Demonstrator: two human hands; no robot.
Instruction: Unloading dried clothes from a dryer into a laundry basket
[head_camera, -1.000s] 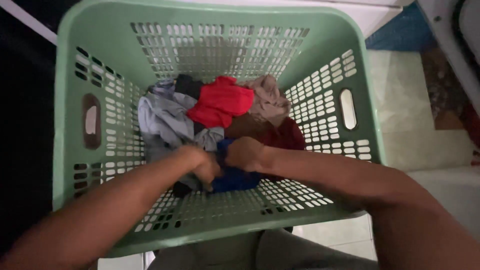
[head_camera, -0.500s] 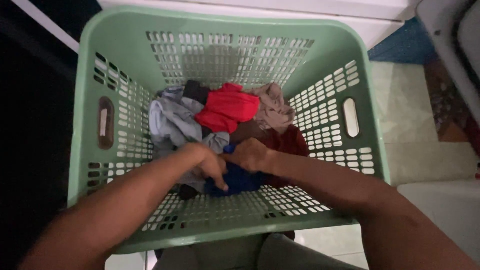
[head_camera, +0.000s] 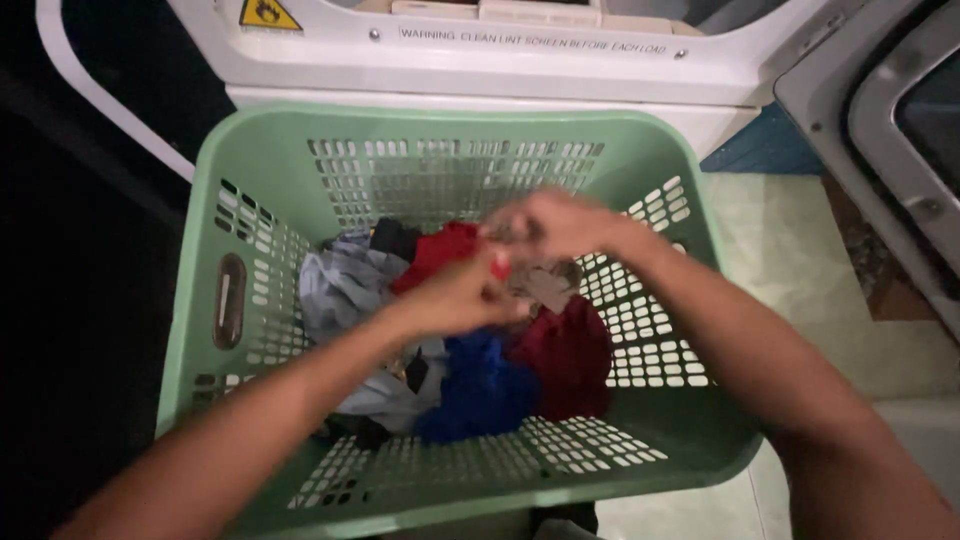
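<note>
A pale green plastic laundry basket holds a heap of clothes. My left hand reaches in from the lower left, its fingers closed on a red garment. Just behind it and blurred by motion, my right hand pinches a grey-brown garment that hangs below it. Beneath the hands lie a blue garment, a dark red one and a light blue-grey one.
A white laundry machine stands right behind the basket, its open door at the right. Pale floor tiles show to the right. The left side is dark.
Both hands have let go of the blue garment at the front of the basket and risen toward the back, onto the red and grey-brown garments. The view has tilted up to show the machine.
</note>
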